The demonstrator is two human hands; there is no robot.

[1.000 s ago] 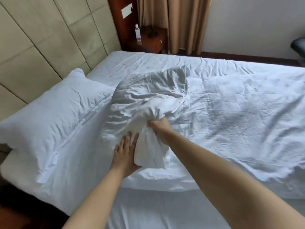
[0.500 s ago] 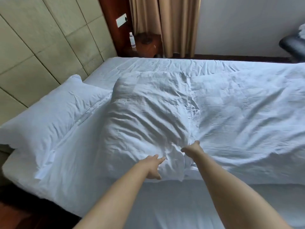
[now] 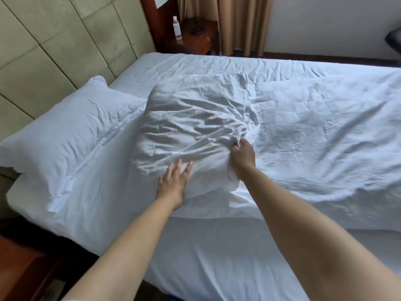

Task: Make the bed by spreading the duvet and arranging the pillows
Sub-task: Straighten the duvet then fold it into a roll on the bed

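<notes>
Since half a second ago, I see the right hand (image 3: 243,156) has moved up the crumpled pillow (image 3: 191,127), gripping its cover; the left hand (image 3: 173,181) presses flat, fingers spread. Pillow lies mid-bed beside the duvet (image 3: 314,135); second pillow (image 3: 65,131) against headboard (image 3: 54,40).

Dim, soft daylight; gentle shadows in creases; slight overall blur; wide-angle bending at edges.
</notes>
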